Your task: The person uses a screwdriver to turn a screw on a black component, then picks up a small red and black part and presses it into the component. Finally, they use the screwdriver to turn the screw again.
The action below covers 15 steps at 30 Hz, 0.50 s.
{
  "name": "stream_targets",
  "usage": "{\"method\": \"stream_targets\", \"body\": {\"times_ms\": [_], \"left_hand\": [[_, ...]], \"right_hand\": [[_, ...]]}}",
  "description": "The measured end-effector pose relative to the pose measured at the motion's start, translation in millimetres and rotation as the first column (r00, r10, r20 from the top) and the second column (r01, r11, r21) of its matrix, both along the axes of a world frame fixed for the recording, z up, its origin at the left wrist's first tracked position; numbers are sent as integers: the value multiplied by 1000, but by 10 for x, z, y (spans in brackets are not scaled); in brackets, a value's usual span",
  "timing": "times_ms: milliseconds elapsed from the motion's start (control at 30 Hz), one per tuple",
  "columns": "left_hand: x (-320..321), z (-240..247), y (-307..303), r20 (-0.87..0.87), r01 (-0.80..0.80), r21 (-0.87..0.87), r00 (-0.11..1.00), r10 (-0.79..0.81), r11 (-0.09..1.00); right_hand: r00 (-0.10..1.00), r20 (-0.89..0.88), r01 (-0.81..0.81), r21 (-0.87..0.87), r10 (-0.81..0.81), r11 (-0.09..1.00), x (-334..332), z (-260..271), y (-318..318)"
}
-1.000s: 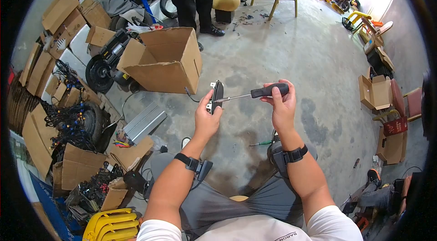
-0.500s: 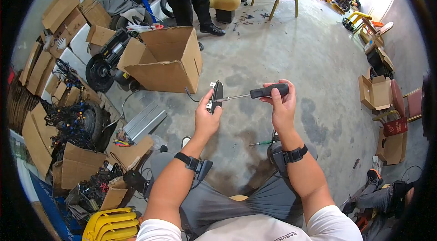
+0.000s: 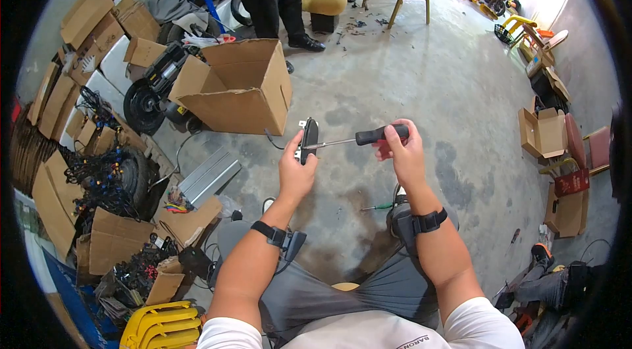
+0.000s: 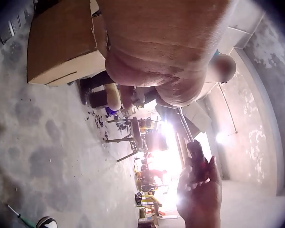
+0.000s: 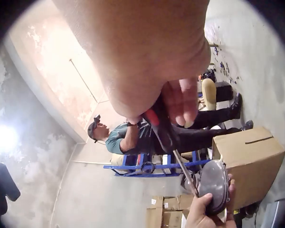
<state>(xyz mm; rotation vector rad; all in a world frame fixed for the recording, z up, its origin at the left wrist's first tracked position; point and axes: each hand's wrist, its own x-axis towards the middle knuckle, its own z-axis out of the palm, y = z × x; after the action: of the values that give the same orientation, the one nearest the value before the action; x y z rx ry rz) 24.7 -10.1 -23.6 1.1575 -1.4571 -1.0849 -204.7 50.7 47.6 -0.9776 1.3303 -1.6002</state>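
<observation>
My left hand [image 3: 296, 168] grips an oval, dark part [image 3: 311, 133] between thumb and fingers. It has small metal tabs on one side, and a short black cable [image 3: 273, 139] hangs off to its left. Its smooth, rimmed face [image 5: 213, 183] turns toward the right wrist camera. In my right hand [image 3: 409, 158] is a screwdriver [image 3: 370, 136] with a black and red handle, held by thumb and fingers. Its steel shaft [image 5: 184, 171] points left, with the tip right at the part's edge. The left wrist view hides the part behind my left hand.
Beyond my hands stands an open cardboard box [image 3: 230, 95]; a silver metal case [image 3: 209, 179] lies nearer on the floor. A green screwdriver [image 3: 378, 207] lies by my right foot. Cables, tyres and cartons crowd the left. A person [image 3: 266, 0] stands behind the box.
Both hands, the oval part and the screwdriver have shifted slightly left. My right fingers have moved around the handle, and some red now shows near it.
</observation>
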Motion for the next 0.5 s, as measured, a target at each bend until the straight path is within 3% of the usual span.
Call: {"method": "stream_targets", "body": {"times_ms": [133,200,333,400,433,500], "left_hand": [[21,-61,-36,-21,-12,-14,1000,11,1000],[17,-61,-38,2,-16,-18,1000,16,1000],[11,-52,-40,-5,-57,-27,998,57,998],[4,-36,-28,-4,-57,-18,998,57,998],[3,-14,-21,14,-60,-20,998,60,998],[10,-10,-20,33,-63,-21,997,64,998]], "right_hand": [[994,67,-99,125,91,987,-106,60,10],[991,-125,-49,-22,46,999,-61,62,19],[995,-101,-16,-85,7,996,-34,-2,8],[992,-96,-75,80,83,994,-95,17,6],[992,-97,-77,79,84,994,-98,34,7],[963,-255,-45,155,85,987,-96,68,20]]}}
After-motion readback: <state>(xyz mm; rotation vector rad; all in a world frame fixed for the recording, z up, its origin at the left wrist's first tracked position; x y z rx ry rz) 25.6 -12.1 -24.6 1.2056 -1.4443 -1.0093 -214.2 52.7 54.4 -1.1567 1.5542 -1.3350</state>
